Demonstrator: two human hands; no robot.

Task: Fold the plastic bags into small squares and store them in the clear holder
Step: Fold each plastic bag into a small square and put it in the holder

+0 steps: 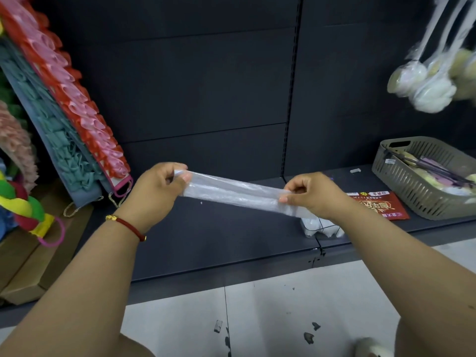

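A clear plastic bag (237, 193), folded into a long narrow strip, is stretched in the air above the dark shelf (219, 240). My left hand (157, 189) pinches its left end between thumb and fingers. Its right end is pinched by my right hand (311, 194). Below my right wrist, a clear holder with white folded bags (322, 229) stands on the shelf, partly hidden by my forearm.
A grey slotted basket (412, 176) with goods sits at the right on the shelf, a red packet (378, 206) beside it. Colourful mats (64, 112) lean at the left over cardboard boxes (31, 266). Wrapped bath brushes (432, 83) hang top right. Pale floor tiles lie below.
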